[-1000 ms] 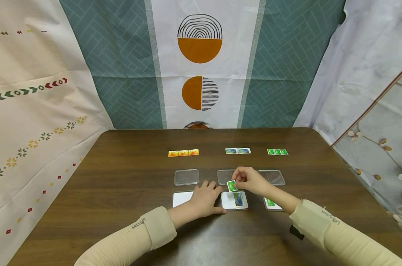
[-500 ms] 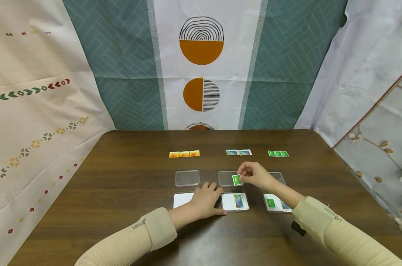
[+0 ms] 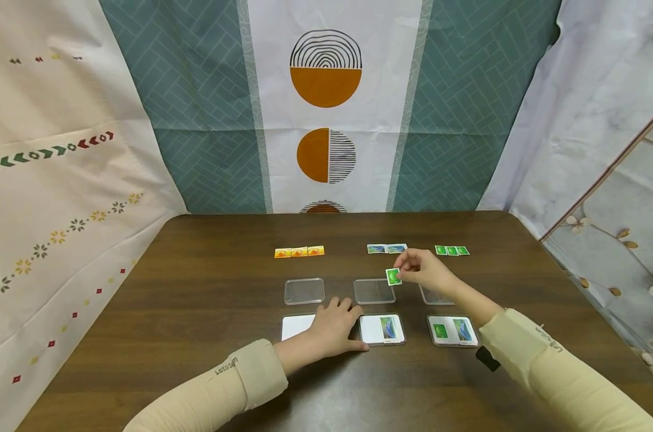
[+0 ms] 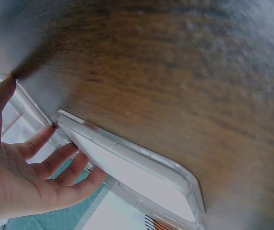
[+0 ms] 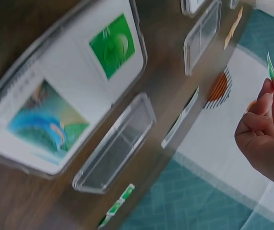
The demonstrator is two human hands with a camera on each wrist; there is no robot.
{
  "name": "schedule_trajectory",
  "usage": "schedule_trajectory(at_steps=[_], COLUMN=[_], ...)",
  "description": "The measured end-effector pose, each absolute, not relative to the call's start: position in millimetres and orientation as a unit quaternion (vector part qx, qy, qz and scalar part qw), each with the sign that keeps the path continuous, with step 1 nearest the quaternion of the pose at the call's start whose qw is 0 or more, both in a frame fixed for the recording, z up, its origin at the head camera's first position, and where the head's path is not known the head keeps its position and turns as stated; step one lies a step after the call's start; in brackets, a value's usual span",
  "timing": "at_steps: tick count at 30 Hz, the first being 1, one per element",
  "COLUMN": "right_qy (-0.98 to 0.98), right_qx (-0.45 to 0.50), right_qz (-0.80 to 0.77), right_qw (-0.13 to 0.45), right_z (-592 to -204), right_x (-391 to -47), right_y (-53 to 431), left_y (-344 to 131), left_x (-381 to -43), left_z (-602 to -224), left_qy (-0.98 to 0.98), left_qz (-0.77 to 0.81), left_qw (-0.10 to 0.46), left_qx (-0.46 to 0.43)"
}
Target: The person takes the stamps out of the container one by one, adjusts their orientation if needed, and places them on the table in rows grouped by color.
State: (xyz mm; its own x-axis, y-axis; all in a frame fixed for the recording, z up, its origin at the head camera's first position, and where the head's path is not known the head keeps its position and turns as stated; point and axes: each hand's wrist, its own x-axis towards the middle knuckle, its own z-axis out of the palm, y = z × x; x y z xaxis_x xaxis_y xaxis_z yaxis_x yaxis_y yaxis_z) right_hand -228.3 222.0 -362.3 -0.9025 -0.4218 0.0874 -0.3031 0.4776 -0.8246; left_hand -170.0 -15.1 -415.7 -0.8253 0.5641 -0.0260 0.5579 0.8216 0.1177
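Note:
My right hand (image 3: 428, 273) pinches a small green stamp (image 3: 393, 276) with a white border between thumb and finger, raised over the right end of the middle clear lid (image 3: 371, 292). The stamp (image 5: 270, 68) shows edge-on in the right wrist view. My left hand (image 3: 333, 327) rests with fingers spread, fingertips at the edge of the left white-backed case (image 3: 296, 326) and thumb beside the middle case (image 3: 370, 329). That middle case has a blue-green landscape stamp (image 3: 388, 328) on its right half. A green stamp (image 3: 440, 331) and a landscape stamp (image 3: 464, 330) lie in the right case.
At the back lie three orange stamps (image 3: 299, 252), two landscape stamps (image 3: 387, 248) and three green stamps (image 3: 452, 250). Another clear lid (image 3: 304, 291) stands left; the right lid (image 3: 436, 296) is partly behind my right forearm. A black object (image 3: 487, 359) sits near the right sleeve.
My right hand has moved away from me and slightly right with the green stamp, from above the middle case to beyond it, uncovering the right case. The left hand has stayed in place.

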Motion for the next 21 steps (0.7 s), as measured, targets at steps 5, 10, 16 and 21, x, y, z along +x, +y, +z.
schedule_trajectory(at_steps=[5, 10, 16, 21], right_qy=[0.857, 0.857, 0.871, 0.879], right_qx=[-0.206, -0.197, -0.174, -0.173], right_qz=[-0.468, -0.474, -0.458, -0.444], right_qw=[0.059, 0.046, 0.043, 0.034], right_z=[-355.7, -349.9, -346.8, -346.1], right_x=[-237.9, -248.2, -254.9, -261.1], right_y=[228.7, 235.8, 247.1, 255.2], left_y=[-15.6, -16.4, -14.9, -15.1], left_x=[-170.6, -169.7, -168.9, -169.1], left_z=[-418.3, -417.6, -415.1, -414.3], left_qy=[0.955, 0.955, 0.954, 0.955], left_qz=[0.051, 0.048, 0.042, 0.04], left_qw=[0.027, 0.026, 0.023, 0.026], left_qx=[0.291, 0.291, 0.297, 0.294])
